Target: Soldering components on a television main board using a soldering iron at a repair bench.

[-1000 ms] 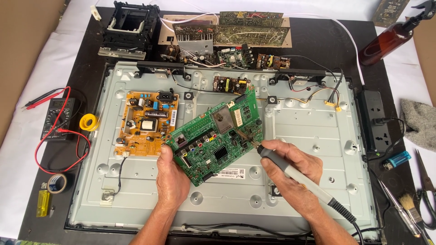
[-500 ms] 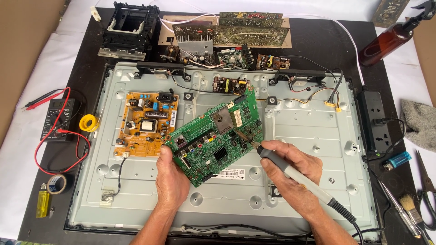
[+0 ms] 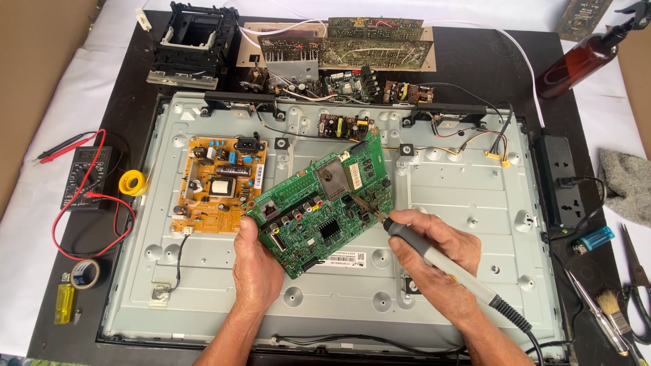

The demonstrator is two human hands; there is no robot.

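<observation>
Green circuit board (image 3: 324,207) is held tilted above the grey metal back panel (image 3: 468,271) of a flat screen; against the frames of a second ago its angle and place are unchanged. The soldering iron's tip was already at the board's right part and stays there, so the work is judged to be held on one joint.

Left to right on the counter (image 3: 129,95): one yellow lighter (image 3: 63,303), one tape roll (image 3: 85,273), one multimeter (image 3: 86,177) with two probe leads, one solder spool (image 3: 133,183). One orange power board (image 3: 218,184) is mounted on the panel.

Left hand (image 3: 256,264): grip closed on the green board's lower left edge. Right hand (image 3: 434,261): grip closed around the soldering iron (image 3: 434,261), pen-fashion.

Further right: one power strip (image 3: 561,179), one blue lighter (image 3: 591,238), one brush (image 3: 614,312), one brown spray bottle (image 3: 583,57), one grey cloth (image 3: 627,184).
</observation>
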